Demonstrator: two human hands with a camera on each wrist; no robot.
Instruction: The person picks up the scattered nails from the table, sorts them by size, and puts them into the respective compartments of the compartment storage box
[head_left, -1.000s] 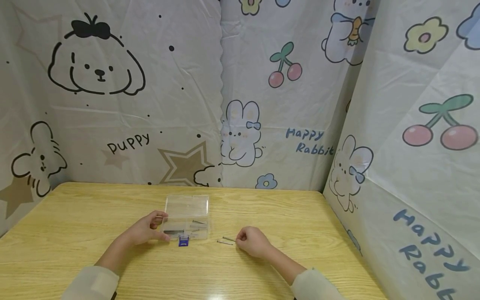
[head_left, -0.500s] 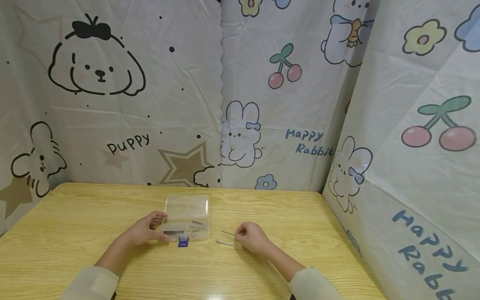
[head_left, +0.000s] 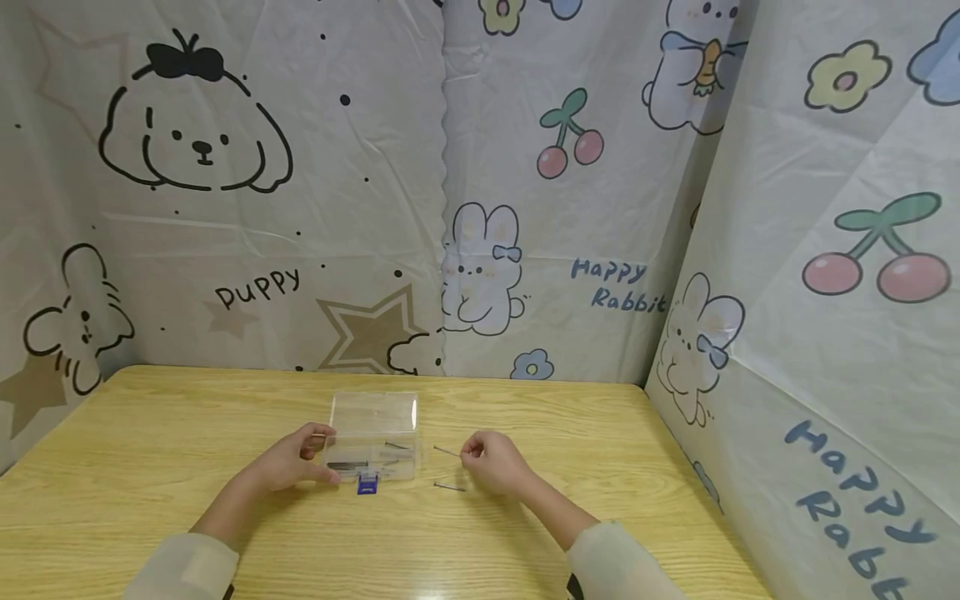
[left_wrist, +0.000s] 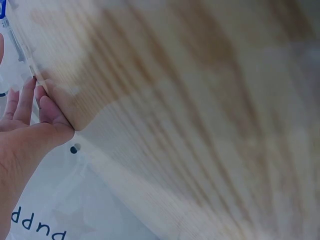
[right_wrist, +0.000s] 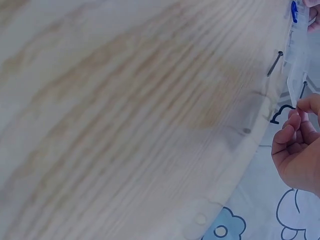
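A clear plastic box [head_left: 408,469] stands on the table with its lid [head_left: 373,412] raised at the back and a blue latch [head_left: 367,484] at the front. My left hand [head_left: 288,458] holds its left end, thumb by the front corner and fingers at the side. Dark slim pieces [head_left: 348,465] lie in the left part, a few nails [head_left: 397,446] in the right part. Right of the box, my right hand [head_left: 498,462] pinches one nail [head_left: 446,451] near its end, headed end pointing toward the box. Another nail [head_left: 449,487] lies on the table below it.
The wooden table [head_left: 570,417] reaches back to a printed cloth [head_left: 375,208] that hangs behind it. A second cloth side [head_left: 840,350] runs along the right edge.
My right hand has lifted the nail off the table and carried it slightly left and back, closer to the box. The left hand and the box keep their place.
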